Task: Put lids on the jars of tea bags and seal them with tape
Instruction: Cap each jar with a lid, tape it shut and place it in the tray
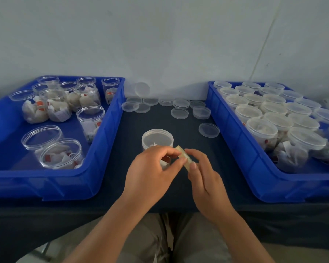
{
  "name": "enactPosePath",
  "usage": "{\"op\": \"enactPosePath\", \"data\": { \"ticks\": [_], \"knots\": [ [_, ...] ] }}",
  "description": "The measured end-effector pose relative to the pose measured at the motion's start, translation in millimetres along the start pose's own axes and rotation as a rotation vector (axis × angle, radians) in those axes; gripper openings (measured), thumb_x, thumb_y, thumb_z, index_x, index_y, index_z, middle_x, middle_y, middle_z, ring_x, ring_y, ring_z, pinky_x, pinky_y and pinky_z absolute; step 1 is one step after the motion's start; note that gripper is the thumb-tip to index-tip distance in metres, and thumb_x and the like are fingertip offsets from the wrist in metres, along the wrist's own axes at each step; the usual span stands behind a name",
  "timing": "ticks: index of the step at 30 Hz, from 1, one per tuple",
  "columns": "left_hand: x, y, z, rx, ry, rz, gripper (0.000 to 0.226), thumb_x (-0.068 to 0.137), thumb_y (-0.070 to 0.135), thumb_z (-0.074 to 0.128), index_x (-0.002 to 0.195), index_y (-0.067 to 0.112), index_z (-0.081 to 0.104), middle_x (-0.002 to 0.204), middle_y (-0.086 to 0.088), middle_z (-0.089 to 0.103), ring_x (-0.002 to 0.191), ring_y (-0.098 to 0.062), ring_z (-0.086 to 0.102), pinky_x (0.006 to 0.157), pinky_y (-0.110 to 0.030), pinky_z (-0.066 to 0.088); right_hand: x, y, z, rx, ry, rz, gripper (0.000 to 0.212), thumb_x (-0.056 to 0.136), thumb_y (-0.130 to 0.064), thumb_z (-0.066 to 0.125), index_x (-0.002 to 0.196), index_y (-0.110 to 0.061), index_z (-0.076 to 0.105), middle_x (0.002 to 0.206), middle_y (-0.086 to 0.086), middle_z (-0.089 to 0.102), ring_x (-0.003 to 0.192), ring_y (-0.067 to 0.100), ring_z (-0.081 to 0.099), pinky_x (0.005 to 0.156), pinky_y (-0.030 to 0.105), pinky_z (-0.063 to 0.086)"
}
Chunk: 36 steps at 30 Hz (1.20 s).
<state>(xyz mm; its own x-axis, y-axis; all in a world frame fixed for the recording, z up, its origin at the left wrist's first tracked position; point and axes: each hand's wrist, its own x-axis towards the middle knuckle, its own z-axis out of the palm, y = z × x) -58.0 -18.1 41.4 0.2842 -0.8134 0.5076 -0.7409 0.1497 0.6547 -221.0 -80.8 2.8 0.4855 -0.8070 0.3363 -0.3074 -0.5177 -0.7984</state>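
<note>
Hands close together at table centre: left hand (152, 168) and right hand (205, 179) both pinch one tape roll (184, 157), a small, pale yellow, translucent ring, held between thumbs and fingertips.

Lidded jar (157, 138): clear round plastic, tea bags inside, standing just behind the hands on the dark tablecloth (179, 130).

Loose lids (209, 130): flat clear discs, scattered beyond.

Left bin (95, 179): glossy blue plastic, holding open jars (90, 118).

Right bin (264, 186): the same, packed with capped jars (262, 128).
</note>
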Motion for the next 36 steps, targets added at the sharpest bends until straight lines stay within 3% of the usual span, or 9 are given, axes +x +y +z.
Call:
{"op": "enactPosePath", "data": {
  "ticks": [3,7,12,15,18,20,25,29,36],
  "knots": [
    [-4.1,3.0,0.4,0.069,0.082,0.058,0.025,0.095,0.048,0.061,0.106,0.032,0.076,0.096,0.022,0.072,0.085,0.003,0.069,0.074,-0.018,0.059,-0.3,1.3,-1.8,-0.105,-0.027,-0.083,0.054,0.106,-0.068,0.024,0.154,-0.048,0.042,0.092,-0.027,0.066,0.087,0.004,0.068,0.071,0.013,0.047],
    [-11.3,1.0,2.7,0.179,0.151,0.142,0.026,0.099,0.044,0.056,0.1,0.025,0.074,0.093,0.015,0.073,0.077,0.0,0.065,0.067,-0.013,0.052,6.5,4.4,-6.3,-0.182,-0.026,-0.093,0.041,0.109,-0.059,0.034,0.15,-0.061,0.037,0.13,-0.029,0.065,0.109,-0.007,0.065,0.091,0.02,0.054],
    [-18.1,-14.5,10.6,0.183,0.258,0.141,0.028,0.102,0.046,0.059,0.098,0.024,0.075,0.093,0.013,0.073,0.08,0.0,0.063,0.069,-0.023,0.056,20.6,1.7,-13.6,-0.365,-0.05,-0.148,0.044,0.106,-0.06,0.028,0.137,-0.049,0.058,0.118,-0.027,0.064,0.1,-0.005,0.061,0.084,0.022,0.055],
    [-20.5,-33.2,14.4,0.071,0.311,0.127,0.028,0.094,0.049,0.068,0.104,0.023,0.066,0.114,0.012,0.067,0.105,-0.005,0.063,0.092,-0.026,0.052,28.3,2.3,-14.5,-0.378,-0.07,-0.125,0.036,0.106,-0.053,0.035,0.124,-0.042,0.064,0.107,-0.019,0.067,0.094,0.002,0.063,0.08,0.031,0.057],
    [-12.0,-47.0,17.5,-0.167,0.195,-0.163,0.081,0.08,0.055,0.083,0.145,0.029,0.042,0.147,0.02,0.042,0.136,0.01,0.039,0.104,-0.005,0.032,37.8,3.9,-15.3,-0.352,-0.089,-0.093,0.027,0.107,-0.048,0.038,0.115,-0.04,0.062,0.092,-0.016,0.065,0.085,0.003,0.063,0.071,0.027,0.054],
    [1.2,-52.0,20.3,-0.344,0.032,-0.324,0.102,0.076,0.048,0.088,0.156,0.037,0.025,0.142,0.036,0.037,0.131,0.025,0.034,0.104,-0.007,0.033,42.5,2.9,-14.6,-0.35,-0.129,-0.062,0.023,0.106,-0.05,0.037,0.109,-0.044,0.059,0.084,-0.015,0.063,0.079,0.003,0.062,0.061,0.02,0.048],
    [22.9,-63.8,16.4,-0.422,-0.033,-0.352,0.074,0.081,0.063,0.078,0.146,0.048,0.044,0.122,0.043,0.06,0.119,0.018,0.056,0.095,-0.014,0.053,53.1,-4.1,-19.4,-0.274,-0.188,0.066,0.026,0.102,-0.059,0.037,0.105,-0.049,0.06,0.099,-0.022,0.066,0.089,-0.003,0.063,0.07,0.023,0.054],
    [25.8,-53.4,12.5,-0.408,-0.087,-0.369,0.087,0.076,0.083,0.054,0.156,0.059,0.026,0.116,0.048,0.047,0.102,0.035,0.047,0.08,-0.01,0.04,61.2,-9.9,-23.9,-0.306,-0.266,0.117,0.02,0.107,-0.054,0.043,0.101,-0.052,0.061,0.093,-0.022,0.066,0.084,-0.005,0.062,0.069,0.03,0.054],
    [24.8,-43.8,17.1,-0.253,-0.045,-0.307,0.096,0.053,0.098,0.067,0.135,0.058,0.037,0.122,0.026,0.057,0.115,0.002,0.058,0.087,-0.024,0.051,62.8,-19.5,-17.8,-0.399,-0.206,0.117,0.021,0.108,-0.046,0.044,0.115,-0.046,0.064,0.082,-0.016,0.064,0.072,0.004,0.063,0.061,0.027,0.047]
  ]
}}
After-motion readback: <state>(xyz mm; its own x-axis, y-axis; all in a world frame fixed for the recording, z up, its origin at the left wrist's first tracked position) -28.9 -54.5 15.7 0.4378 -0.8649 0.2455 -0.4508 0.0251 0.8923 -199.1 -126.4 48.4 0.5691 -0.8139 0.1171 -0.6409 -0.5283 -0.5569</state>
